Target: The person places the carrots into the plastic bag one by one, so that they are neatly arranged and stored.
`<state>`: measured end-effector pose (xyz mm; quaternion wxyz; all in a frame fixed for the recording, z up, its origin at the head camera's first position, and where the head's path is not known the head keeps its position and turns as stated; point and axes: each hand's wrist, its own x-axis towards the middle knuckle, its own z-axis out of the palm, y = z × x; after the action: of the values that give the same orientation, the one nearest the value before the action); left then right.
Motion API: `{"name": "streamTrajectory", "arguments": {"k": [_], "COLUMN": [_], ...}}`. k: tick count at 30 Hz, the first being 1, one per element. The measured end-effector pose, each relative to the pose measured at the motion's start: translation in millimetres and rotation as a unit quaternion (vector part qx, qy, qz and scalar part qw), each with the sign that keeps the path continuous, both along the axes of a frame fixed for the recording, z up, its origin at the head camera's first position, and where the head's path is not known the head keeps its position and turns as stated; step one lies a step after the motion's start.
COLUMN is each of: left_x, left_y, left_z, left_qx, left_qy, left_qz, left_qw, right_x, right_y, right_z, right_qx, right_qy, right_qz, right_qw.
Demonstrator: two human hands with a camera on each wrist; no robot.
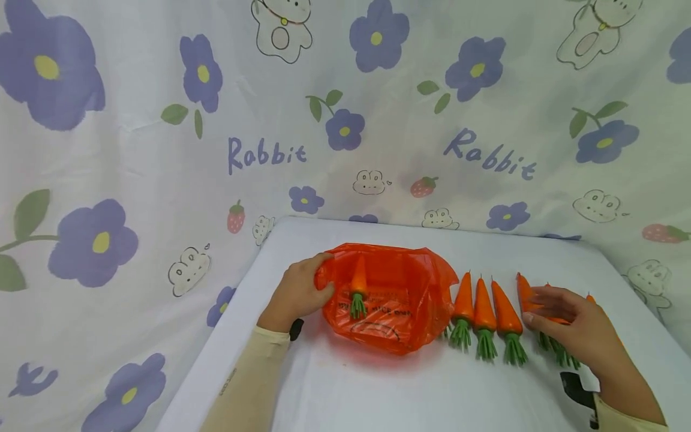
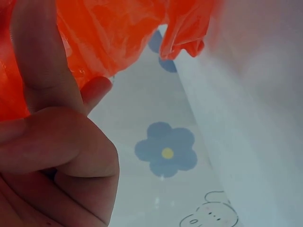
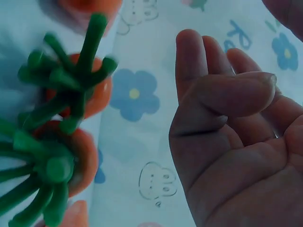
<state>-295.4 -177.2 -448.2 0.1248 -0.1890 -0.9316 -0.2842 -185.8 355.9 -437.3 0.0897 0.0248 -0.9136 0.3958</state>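
A thin red plastic bag (image 1: 429, 300) with dark print lies with its mouth spread in the middle of the table. My left hand (image 1: 297, 292) grips its left rim, the thumb on the near side; the left wrist view shows the red film beyond the fingers. Inside the bag's mouth is a carrot (image 1: 358, 279), tip up and green stalks down. Over the carrots at the right hovers my right hand (image 1: 574, 321), fingers slightly bent, hiding parts of them. Its fingers hold nothing in the right wrist view, where green carrot stalks (image 3: 57, 165) show beside it.
Right of the bag several carrots stand in a row, among them a carrot (image 1: 484, 306) and another carrot (image 1: 507, 312), stalks toward me. The white table (image 1: 378, 396) meets a printed curtain (image 1: 405, 120) at the back and sides.
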Motion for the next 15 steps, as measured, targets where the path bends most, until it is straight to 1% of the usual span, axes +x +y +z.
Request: {"name": "streamTrajectory", "arguments": {"k": [3, 6, 9, 15], "left_x": [-0.7, -1.2, -1.0, 1.1], "left_y": [-1.1, -1.0, -0.3, 1.0], "left_z": [0.8, 1.5, 1.8, 1.2], "left_qx": [0.003, 0.004, 0.003, 0.004], "left_qy": [0.004, 0.001, -0.005, -0.013], "left_qz": [0.001, -0.001, 0.001, 0.001], "left_qw": [1.0, 1.0, 1.0, 0.9999], "right_x": [-2.4, -4.0, -3.8, -2.9], "right_y": [6.2, 10.9, 16.4, 35.0], "right_z": [-2.7, -4.1, -5.9, -12.3], "right_qx": [0.028, 0.043, 0.053, 0.093], "right_qy": [-0.003, -0.033, -0.056, -0.073], "right_qz": [-0.034, -0.067, -0.078, -0.089], "right_qw": [0.999, 0.9963, 0.994, 0.9889]}}
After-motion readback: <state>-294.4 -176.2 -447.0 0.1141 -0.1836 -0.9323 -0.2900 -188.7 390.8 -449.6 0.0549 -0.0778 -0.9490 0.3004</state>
